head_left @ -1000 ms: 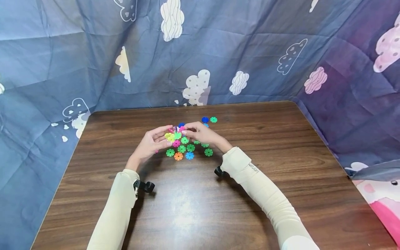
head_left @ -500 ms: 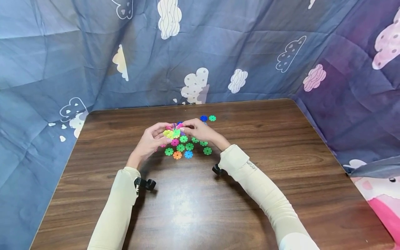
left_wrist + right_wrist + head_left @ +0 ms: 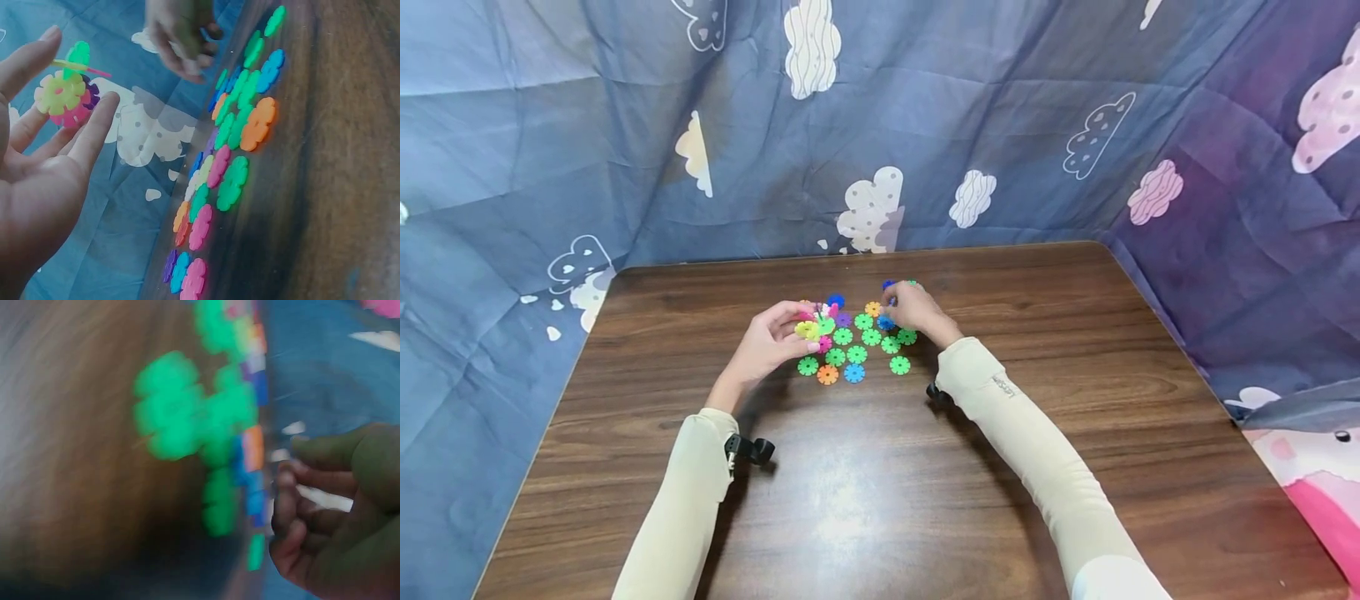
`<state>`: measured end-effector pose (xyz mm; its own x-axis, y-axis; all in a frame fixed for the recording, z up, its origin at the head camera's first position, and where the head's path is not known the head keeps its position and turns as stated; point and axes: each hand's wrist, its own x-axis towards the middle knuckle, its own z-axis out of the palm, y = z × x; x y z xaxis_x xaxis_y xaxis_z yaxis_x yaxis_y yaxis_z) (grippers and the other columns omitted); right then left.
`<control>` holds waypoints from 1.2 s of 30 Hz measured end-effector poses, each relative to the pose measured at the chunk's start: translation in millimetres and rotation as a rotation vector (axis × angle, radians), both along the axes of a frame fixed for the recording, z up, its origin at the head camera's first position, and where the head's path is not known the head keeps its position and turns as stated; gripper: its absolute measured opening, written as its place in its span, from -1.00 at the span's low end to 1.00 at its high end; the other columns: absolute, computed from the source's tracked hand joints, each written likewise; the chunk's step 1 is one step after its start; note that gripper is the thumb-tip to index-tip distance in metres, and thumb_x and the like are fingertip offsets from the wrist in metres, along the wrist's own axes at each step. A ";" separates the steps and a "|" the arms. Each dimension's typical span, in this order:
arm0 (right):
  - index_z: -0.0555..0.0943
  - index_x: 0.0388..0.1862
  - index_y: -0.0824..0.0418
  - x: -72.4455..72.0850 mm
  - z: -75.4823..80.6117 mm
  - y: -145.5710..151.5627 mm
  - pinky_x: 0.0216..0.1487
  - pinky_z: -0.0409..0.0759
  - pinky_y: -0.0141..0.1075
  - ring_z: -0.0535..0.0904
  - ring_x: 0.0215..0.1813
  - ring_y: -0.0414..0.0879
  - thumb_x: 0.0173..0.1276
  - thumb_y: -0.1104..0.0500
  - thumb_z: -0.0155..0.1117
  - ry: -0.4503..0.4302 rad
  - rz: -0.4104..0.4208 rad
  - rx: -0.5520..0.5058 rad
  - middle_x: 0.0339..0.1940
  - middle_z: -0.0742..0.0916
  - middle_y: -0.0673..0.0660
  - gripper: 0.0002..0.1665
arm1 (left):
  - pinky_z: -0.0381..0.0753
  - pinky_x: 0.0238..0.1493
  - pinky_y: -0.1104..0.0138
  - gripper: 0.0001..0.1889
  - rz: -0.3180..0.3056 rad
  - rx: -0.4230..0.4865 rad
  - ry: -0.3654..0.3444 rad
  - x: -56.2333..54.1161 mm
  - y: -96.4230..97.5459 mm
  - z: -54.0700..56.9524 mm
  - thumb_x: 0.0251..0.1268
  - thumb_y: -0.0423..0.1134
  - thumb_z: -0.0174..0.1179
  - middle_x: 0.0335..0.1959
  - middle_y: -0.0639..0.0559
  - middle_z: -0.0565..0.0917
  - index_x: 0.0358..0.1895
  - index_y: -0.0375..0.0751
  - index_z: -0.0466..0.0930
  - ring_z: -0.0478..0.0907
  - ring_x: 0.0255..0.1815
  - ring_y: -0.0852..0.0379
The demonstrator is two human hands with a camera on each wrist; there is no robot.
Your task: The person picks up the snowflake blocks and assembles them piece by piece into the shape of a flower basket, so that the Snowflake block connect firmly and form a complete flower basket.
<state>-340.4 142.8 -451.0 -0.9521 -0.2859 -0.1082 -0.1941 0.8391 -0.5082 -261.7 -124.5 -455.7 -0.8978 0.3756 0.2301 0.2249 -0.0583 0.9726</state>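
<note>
My left hand (image 3: 765, 343) pinches a small cluster of joined plastic snowflake discs (image 3: 59, 94) between thumb and fingers. Yellow, green, pink and purple pieces make up this cluster, which is raised off the table in the left wrist view. My right hand (image 3: 916, 308) hovers over the far right part of the loose discs, its fingers bent and no disc visible between them. In the blurred right wrist view, a gap shows between the thumb and the other fingers (image 3: 284, 500). A blue disc (image 3: 886, 322) and an orange disc (image 3: 872, 309) lie close to its fingertips.
Loose flower-shaped discs, many of them green like this green disc (image 3: 900, 365), lie flat in a patch on the brown wooden table (image 3: 850, 483). A blue cloud-print cloth (image 3: 737, 167) hangs behind the table's back edge.
My right hand has left the cluster and moved right, over the loose discs. The left hand still holds the cluster in about the same place.
</note>
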 end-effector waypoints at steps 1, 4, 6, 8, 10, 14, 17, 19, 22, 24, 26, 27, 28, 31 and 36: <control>0.63 -0.28 0.22 -0.9 -5.9 1.7 -0.36 0.36 -0.29 0.41 -0.40 -0.09 0.45 0.10 0.26 -0.011 -0.020 0.037 -0.33 0.65 0.11 -0.80 | 0.66 0.05 0.41 -0.48 -0.002 -0.017 0.004 0.5 1.7 -0.8 0.09 -0.64 0.31 0.21 -0.40 0.50 0.17 -0.58 0.41 0.62 -0.05 0.29; 0.39 -0.50 0.17 -0.8 -19.4 3.1 -0.42 0.23 -0.30 0.26 -0.52 -0.12 0.43 0.10 0.28 -0.021 -0.053 0.069 -0.54 0.41 0.03 -0.64 | 0.66 0.05 0.42 -0.48 -0.006 -0.055 0.002 2.3 6.6 -2.6 0.09 -0.63 0.32 0.21 -0.50 0.45 0.16 -0.58 0.41 0.62 -0.08 0.31; 0.26 -0.55 0.15 0.3 -23.0 2.0 -0.41 0.17 -0.27 0.17 -0.53 -0.11 0.42 0.11 0.30 -0.013 -0.055 0.050 -0.59 0.26 0.03 -0.54 | 0.65 0.06 0.44 -0.49 0.001 -0.078 -0.001 3.4 8.7 -3.4 0.11 -0.61 0.32 0.22 -0.49 0.44 0.16 -0.56 0.41 0.62 -0.07 0.32; 0.24 -0.55 0.13 1.5 -23.3 -0.3 -0.39 0.17 -0.25 0.17 -0.52 -0.10 0.39 0.14 0.34 -0.005 -0.065 0.040 -0.59 0.24 0.02 -0.52 | 0.64 0.09 0.43 -0.49 0.012 -0.101 0.004 3.9 9.7 -4.7 0.14 -0.59 0.31 0.24 -0.50 0.43 0.18 -0.55 0.40 0.61 -0.04 0.30; 0.26 -0.53 0.14 2.7 -21.5 -2.8 -0.37 0.17 -0.23 0.18 -0.49 -0.08 0.36 0.16 0.38 -0.023 -0.070 0.034 -0.56 0.25 0.03 -0.54 | 0.63 0.15 0.37 -0.49 0.026 -0.123 0.008 4.3 10.3 -5.9 0.17 -0.58 0.31 0.26 -0.50 0.43 0.20 -0.54 0.39 0.60 0.01 0.25; 0.25 -0.51 0.17 4.9 -18.1 -6.2 -0.36 0.15 -0.24 0.15 -0.48 -0.08 0.34 0.19 0.39 -0.062 -0.075 0.042 -0.53 0.22 0.04 -0.54 | 0.57 0.26 0.16 -0.47 0.043 -0.160 0.010 4.6 11.2 -8.3 0.21 -0.52 0.31 0.28 -0.44 0.46 0.26 -0.47 0.40 0.58 0.13 -0.01; 0.23 -0.61 0.14 6.3 -16.9 -5.5 -0.42 0.12 -0.29 0.09 -0.54 -0.11 0.36 0.21 0.36 -0.055 -0.064 0.041 -0.61 0.18 0.01 -0.49 | 0.55 0.27 0.10 -0.44 0.042 -0.163 -0.005 5.7 12.8 -9.0 0.23 -0.48 0.32 0.29 -0.39 0.47 0.31 -0.40 0.41 0.55 0.19 -0.20; 0.22 -0.68 0.12 8.0 -15.7 -3.6 -0.47 0.13 -0.32 0.10 -0.58 -0.14 0.38 0.21 0.33 -0.045 -0.051 0.035 -0.68 0.19 -0.02 -0.45 | 0.58 0.25 0.17 -0.42 0.041 -0.162 -0.020 6.5 13.6 -9.6 0.25 -0.46 0.32 0.30 -0.37 0.47 0.35 -0.36 0.40 0.55 0.22 -0.24; 0.26 -0.74 0.09 11.9 -10.7 0.1 -0.48 0.22 -0.35 0.21 -0.60 -0.17 0.44 0.22 0.24 -0.034 -0.006 0.002 -0.73 0.27 -0.05 -0.45 | 0.63 0.15 0.33 -0.39 0.055 -0.152 -0.042 8.2 14.0 -9.0 0.25 -0.44 0.32 0.31 -0.36 0.47 0.38 -0.35 0.38 0.57 0.22 -0.17; 0.28 -0.69 0.10 15.3 -5.3 2.2 -0.44 0.27 -0.35 0.27 -0.57 -0.17 0.47 0.22 0.19 -0.032 0.031 -0.052 -0.69 0.33 -0.04 -0.49 | 0.64 0.08 0.42 -0.38 0.064 -0.139 -0.051 8.7 13.7 -8.9 0.26 -0.44 0.32 0.30 -0.36 0.48 0.39 -0.37 0.37 0.61 0.16 -0.03; 0.32 -0.62 0.15 20.0 2.4 2.9 -0.41 0.30 -0.36 0.30 -0.53 -0.17 0.50 0.24 0.14 -0.028 0.073 -0.137 -0.64 0.40 -0.01 -0.57 | 0.65 0.04 0.46 -0.39 0.066 -0.119 -0.054 8.4 13.4 -8.9 0.26 -0.45 0.32 0.28 -0.38 0.49 0.38 -0.40 0.36 0.63 0.08 0.12; 0.35 -0.58 0.17 23.0 6.4 2.8 -0.42 0.33 -0.37 0.33 -0.53 -0.17 0.52 0.25 0.12 -0.033 0.091 -0.195 -0.61 0.46 0.05 -0.61 | 0.65 0.02 0.47 -0.39 0.065 -0.111 -0.055 8.1 13.3 -8.9 0.26 -0.45 0.31 0.27 -0.38 0.49 0.38 -0.41 0.36 0.64 0.05 0.20; 0.37 -0.53 0.20 26.2 10.4 2.3 -0.43 0.35 -0.38 0.36 -0.53 -0.15 0.53 0.25 0.10 -0.050 0.108 -0.263 -0.58 0.51 0.12 -0.65 | 0.66 0.01 0.47 -0.40 0.062 -0.101 -0.057 7.8 13.5 -8.6 0.26 -0.46 0.31 0.26 -0.38 0.50 0.37 -0.41 0.37 0.64 0.01 0.25; 0.46 -0.39 0.29 37.1 21.5 -1.3 -0.48 0.51 -0.34 0.50 -0.54 -0.13 0.53 0.28 0.10 -0.076 0.179 -0.437 -0.48 0.64 0.34 -0.78 | 0.66 -0.01 0.46 -0.42 0.054 -0.081 -0.063 7.4 14.4 -7.5 0.27 -0.46 0.30 0.23 -0.40 0.51 0.36 -0.40 0.39 0.64 -0.04 0.32; 0.50 -0.30 0.32 50.1 27.2 -7.7 -0.37 0.70 0.02 0.63 -0.53 -0.13 0.48 0.29 0.17 -0.078 0.271 -0.561 -0.41 0.70 0.46 -0.87 | 0.67 0.00 0.45 -0.46 0.044 -0.068 -0.052 7.3 15.0 -6.2 0.30 -0.45 0.28 0.24 -0.44 0.50 0.34 -0.41 0.39 0.64 0.00 0.27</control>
<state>-290.3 135.1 -423.9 -0.8331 -0.5496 0.0619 -0.3073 0.3670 -0.8780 -254.4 -109.4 -461.9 -0.9240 0.3483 0.1578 0.1745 0.0169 0.9845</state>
